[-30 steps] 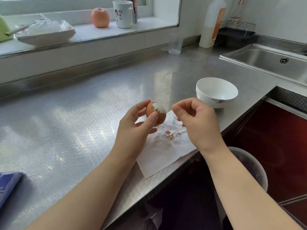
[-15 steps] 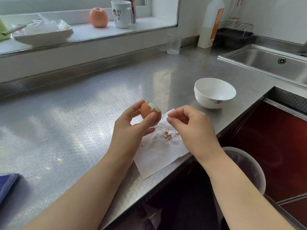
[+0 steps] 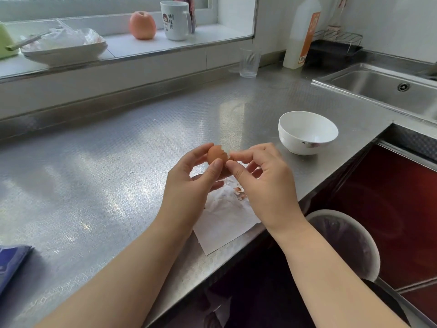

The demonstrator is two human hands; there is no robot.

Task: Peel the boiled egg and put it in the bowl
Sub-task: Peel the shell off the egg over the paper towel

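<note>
Left hand (image 3: 189,185) grips one egg (image 3: 216,156) above the table (image 3: 106,162); right hand (image 3: 267,185) fingers (image 3: 238,157) pinch its shell; one bowl (image 3: 307,133) nearby.

A textured steel countertop (image 3: 118,166) fills the view. A white bowl (image 3: 307,132) is set at two o'clock, and a clear glass (image 3: 248,62) at one o'clock. A white paper sheet (image 3: 224,223) bearing shell fragments (image 3: 239,191) is laid at centre. What may be blue cloth (image 3: 11,261) is seen at eight o'clock.

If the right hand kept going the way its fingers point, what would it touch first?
The right hand points left at the brown boiled egg held by the left hand; it already pinches its shell.
</note>
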